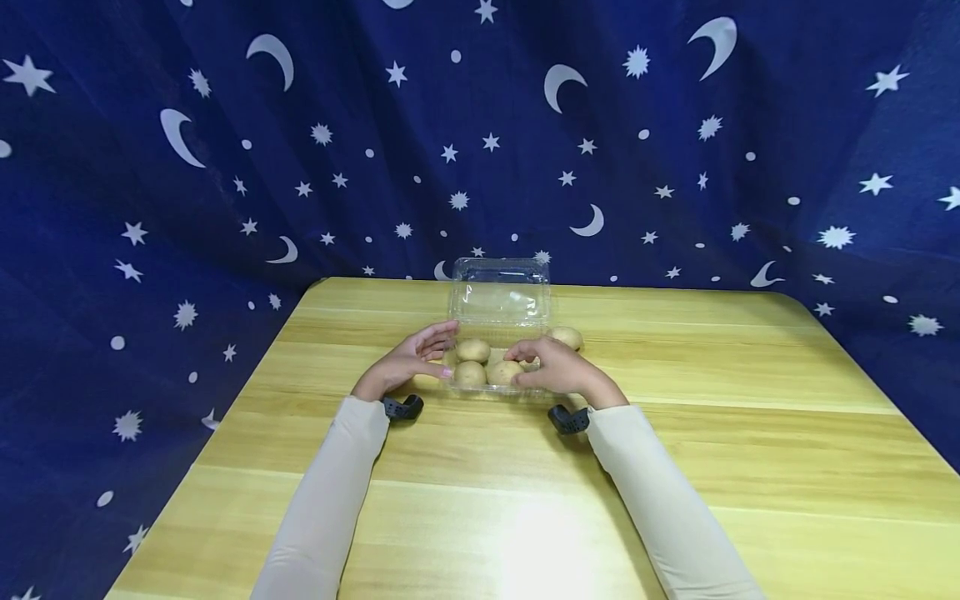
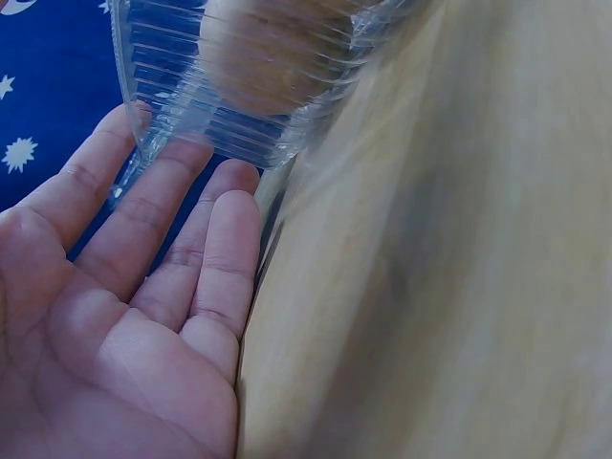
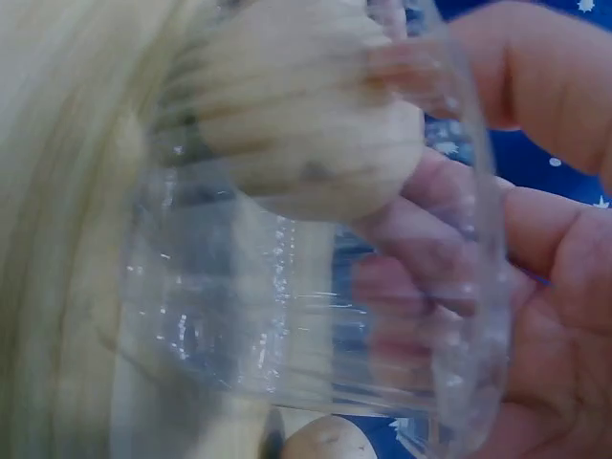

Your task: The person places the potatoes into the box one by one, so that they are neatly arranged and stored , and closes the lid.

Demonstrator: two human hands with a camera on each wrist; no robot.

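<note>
The clear box sits near the counter's far edge with potatoes in it. The right grip pinches one potato; the left grip, fingers apart, touches the box's left side.

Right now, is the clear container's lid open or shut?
Open: the lid stands raised at the back of the clear container, leaving the potatoes inside uncovered.

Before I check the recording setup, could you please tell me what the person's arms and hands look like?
The left sleeve and right sleeve are long, plain off-white and fairly close-fitting, ending near the wrists. Beside them show a left wrist device and right wrist device, both black and curved. The left hand and right hand wear no gloves.
</note>
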